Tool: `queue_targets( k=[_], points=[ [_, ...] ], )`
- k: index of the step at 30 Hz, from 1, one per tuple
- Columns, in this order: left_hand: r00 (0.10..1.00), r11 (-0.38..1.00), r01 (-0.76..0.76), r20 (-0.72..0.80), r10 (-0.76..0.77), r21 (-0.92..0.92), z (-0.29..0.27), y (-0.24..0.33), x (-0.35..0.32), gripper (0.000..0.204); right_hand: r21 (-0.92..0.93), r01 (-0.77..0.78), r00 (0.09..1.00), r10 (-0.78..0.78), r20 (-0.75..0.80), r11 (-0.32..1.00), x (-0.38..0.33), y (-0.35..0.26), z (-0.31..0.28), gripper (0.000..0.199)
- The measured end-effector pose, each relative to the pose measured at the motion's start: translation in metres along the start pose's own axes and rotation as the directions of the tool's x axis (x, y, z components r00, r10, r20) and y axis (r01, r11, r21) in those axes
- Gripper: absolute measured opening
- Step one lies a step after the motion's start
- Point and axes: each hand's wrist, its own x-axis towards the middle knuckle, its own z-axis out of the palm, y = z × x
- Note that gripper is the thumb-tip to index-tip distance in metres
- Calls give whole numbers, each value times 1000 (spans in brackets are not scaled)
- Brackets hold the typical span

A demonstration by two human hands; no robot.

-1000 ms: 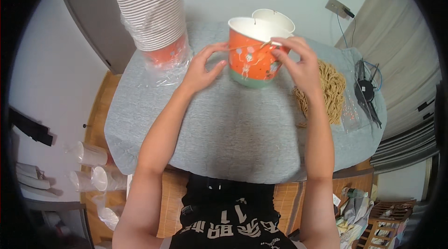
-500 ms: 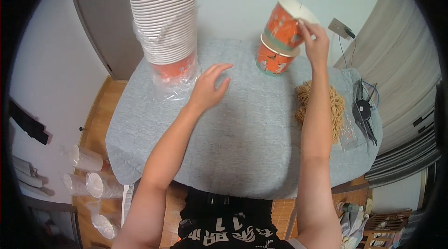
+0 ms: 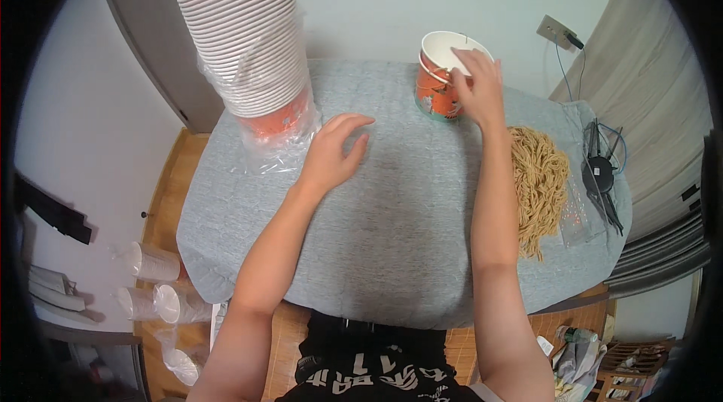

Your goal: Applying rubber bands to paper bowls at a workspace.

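Note:
Two orange paper buckets [image 3: 431, 89] with white rims and a green base band stand nested at the far side of the table. My right hand [image 3: 480, 89] is at the near right of their rim, its fingers stretched over the top one's mouth and its thumb apart by the outer wall. It looks open; whether the fingertips touch the rim is hard to tell. My left hand [image 3: 335, 150] hovers over the cloth with fingers apart and holds nothing. Beside it rises a tall stack of white-rimmed paper buckets [image 3: 245, 56], its lower part in clear plastic film [image 3: 282, 150].
A bundle of tan cords [image 3: 538, 191] lies on the right of the grey tablecloth [image 3: 376, 251], next to a clear plastic bag [image 3: 576, 217]. A black device with cables [image 3: 600, 175] sits at the right edge. Wrapped bucket stacks [image 3: 181, 304] lie on the floor at left.
The upper bucket has come down into the lower one, and my right hand has loosened from its side. My left hand stays nearly in place. The view has shifted slightly.

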Motion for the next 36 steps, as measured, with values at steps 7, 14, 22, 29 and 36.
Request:
queue_targets(
  k=[7,14,22,29,36],
  points=[
    [999,999,37,30,-37,-2,5,-4,0,24,-33,-20,987,25,161,999,-15,2,11,43],
    [994,999,46,104,-44,-23,20,-11,-3,24,-19,-61,973,64,223,998,-12,-1,2,43],
    [990,999,50,134,-50,0,19,-17,-11,25,476,363,932,-305,-197,801,20,-130,-121,25],
    [992,992,113,56,-110,-49,18,-16,-9,24,572,590,792,-546,-273,570,-43,-228,-209,12],
    [880,997,-14,-473,51,82,-29,8,16,24,547,551,823,-522,-226,631,-34,-231,-232,16]
  ],
)
